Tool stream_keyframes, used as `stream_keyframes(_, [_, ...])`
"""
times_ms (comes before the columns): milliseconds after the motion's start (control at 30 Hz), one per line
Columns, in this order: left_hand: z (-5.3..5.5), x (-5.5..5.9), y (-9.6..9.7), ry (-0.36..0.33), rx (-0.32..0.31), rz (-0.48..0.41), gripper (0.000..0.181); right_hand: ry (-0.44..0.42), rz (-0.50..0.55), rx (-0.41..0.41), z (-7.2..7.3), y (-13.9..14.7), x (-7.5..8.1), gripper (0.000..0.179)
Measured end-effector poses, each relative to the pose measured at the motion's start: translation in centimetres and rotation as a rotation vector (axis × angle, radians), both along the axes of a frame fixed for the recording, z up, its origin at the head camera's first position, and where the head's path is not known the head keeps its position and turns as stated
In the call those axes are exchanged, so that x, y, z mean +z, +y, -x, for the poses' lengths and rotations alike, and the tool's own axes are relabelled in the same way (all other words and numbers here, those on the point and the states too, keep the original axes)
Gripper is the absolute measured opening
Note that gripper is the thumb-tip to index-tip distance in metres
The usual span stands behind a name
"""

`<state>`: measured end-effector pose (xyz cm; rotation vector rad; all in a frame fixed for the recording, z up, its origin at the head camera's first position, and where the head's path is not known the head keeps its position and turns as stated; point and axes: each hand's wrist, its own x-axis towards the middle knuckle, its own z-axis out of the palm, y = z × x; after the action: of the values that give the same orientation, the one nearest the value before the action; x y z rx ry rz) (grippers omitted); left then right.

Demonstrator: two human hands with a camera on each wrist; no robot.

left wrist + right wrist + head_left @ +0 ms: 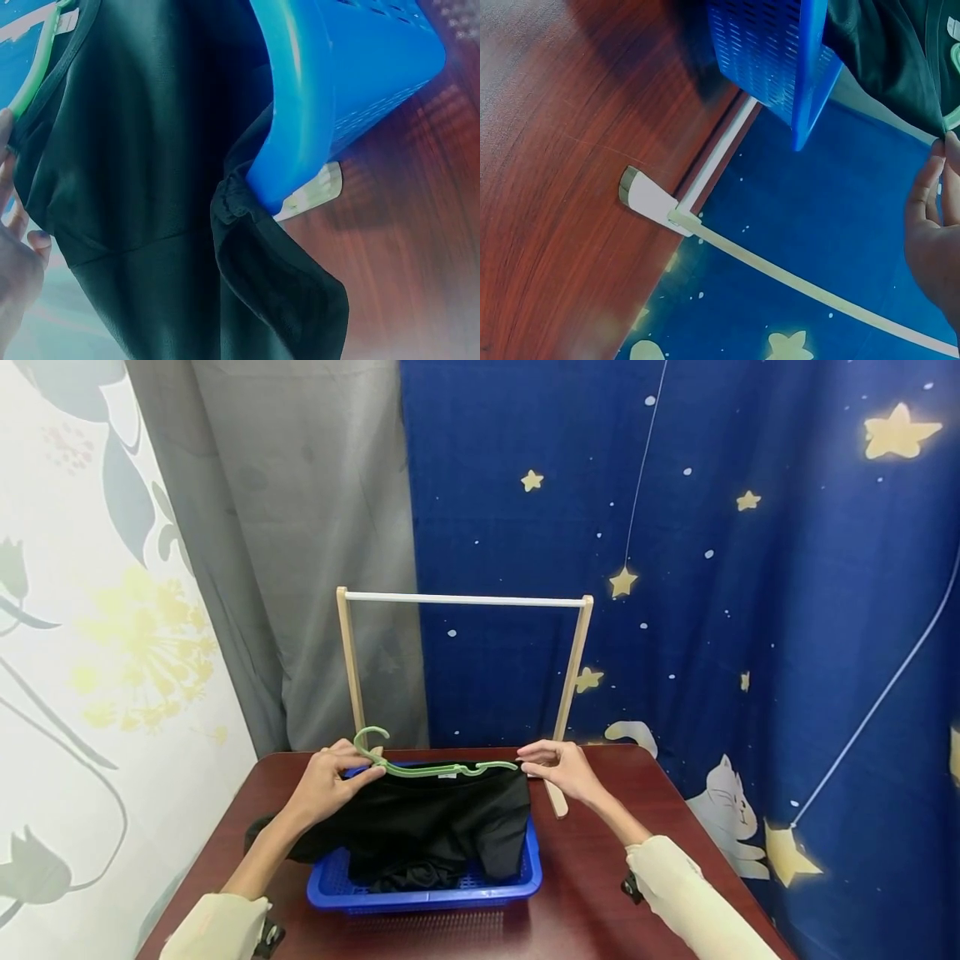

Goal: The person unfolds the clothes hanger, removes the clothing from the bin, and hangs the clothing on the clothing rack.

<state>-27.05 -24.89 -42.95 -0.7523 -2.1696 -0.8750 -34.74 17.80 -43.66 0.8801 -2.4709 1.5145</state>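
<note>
Garment (pixel 450 818) and hanger (pixel 420 772) over basket (pixel 423 900) on table (pixel 600 877); rack (pixel 465 600) behind, curtains (pixel 510 543) beyond.

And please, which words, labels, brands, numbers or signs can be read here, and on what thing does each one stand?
No text can be read.
White label on the black garment: any print is too small and blurred to read.
I see no other lettering.

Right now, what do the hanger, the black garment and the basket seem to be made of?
Hanger: probably plastic, smooth light green, with a slim moulded-looking hook and notch. Black garment: soft fabric, fairly matte, draping in loose folds; fibre unclear. Basket: likely plastic, glossy blue, with highlights on its rim and regular slots through its walls.
</note>
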Motion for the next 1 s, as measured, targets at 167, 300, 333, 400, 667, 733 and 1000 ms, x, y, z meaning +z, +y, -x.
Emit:
stream_keyframes(167, [-0.3,0.1,0.0,0.020,0.020,0.007,0.008,-0.009,0.021,0.029,0.1,0.3,-0.3,0.028])
stream_keyframes(300, [-0.3,0.3,0.1,0.029,0.027,0.025,0.009,-0.003,0.023,0.030,0.1,0.7,-0.3,0.028])
stream_keyframes(333, [-0.3,0.3,0.2,0.029,0.025,0.031,0.009,-0.002,0.025,0.030,0.0,0.8,-0.3,0.028])
stream_keyframes(400, [-0.3,0.3,0.3,0.025,0.017,0.039,0.011,0.000,0.035,0.032,-0.1,0.7,-0.1,0.029])
stream_keyframes(667, [-0.2,-0.3,0.9,-0.035,-0.008,0.033,0.012,0.008,0.082,0.042,-0.5,-0.2,0.4,0.026])
stream_keyframes(733, [-0.1,-0.3,1.0,-0.056,-0.010,0.034,0.011,0.017,0.083,0.051,-0.5,-0.6,0.7,0.025])
stream_keyframes(1000, [0.0,0.6,2.1,-0.094,-0.048,0.051,0.008,0.035,0.112,0.094,-0.8,-3.3,2.8,0.025])
